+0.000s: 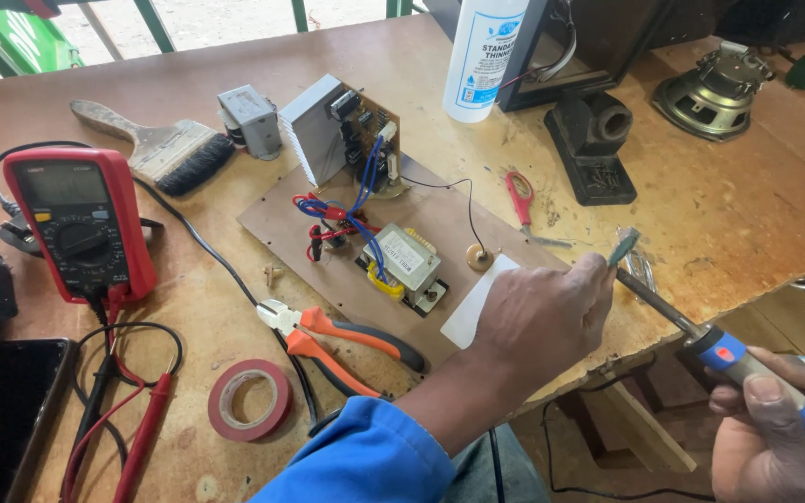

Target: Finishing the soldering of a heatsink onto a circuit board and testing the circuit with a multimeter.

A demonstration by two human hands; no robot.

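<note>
left hand [542,321] pinches small grey part [623,247] | right hand [775,424] grips soldering iron [701,340], lower right | risk: hot tip beside fingers, likely burn

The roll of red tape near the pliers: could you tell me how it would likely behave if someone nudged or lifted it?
The red tape roll lies flat on the wooden table, so it would probably slide rather than roll. It is a thin, hollow ring, so it is likely light. Stood on edge, it could roll away.

Left hand [540,321] fingers pinched; right hand [775,424] curled shut, low.
</note>
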